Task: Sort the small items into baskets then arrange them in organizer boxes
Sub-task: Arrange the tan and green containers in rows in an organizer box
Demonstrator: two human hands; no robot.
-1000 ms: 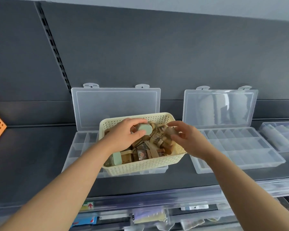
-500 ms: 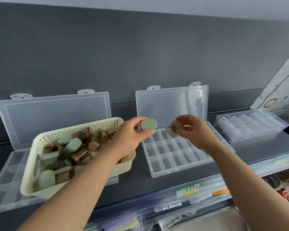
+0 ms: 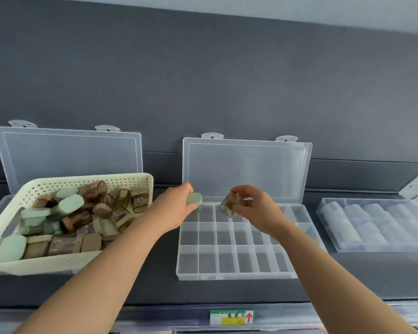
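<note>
- The left hand [image 3: 173, 208] is reaching forward from a bare, extended forearm, its fingers [image 3: 187, 189] pinching a pale green oval piece [image 3: 194, 198] over the far-left corner of the clear organizer box [image 3: 237, 273].
- The right hand [image 3: 258, 209] is hovering over the box's far row, wrist bent, its fingers [image 3: 241, 189] curling down and gripping a small brown clear-cased item [image 3: 229, 205] that is tilting to one side.
- The organizer box is lying open on the dark shelf [image 3: 155, 290], its lid [image 3: 246, 168] standing up against the back panel; the compartments in view are showing only the dark shelf through them.
- The cream basket [image 3: 58, 262] is sitting to the left, resting on another open clear box [image 3: 68, 153], and is holding a jumble of green and brown pieces.
- A closed clear case [image 3: 377, 225] of white rolls is lying at the right.
</note>
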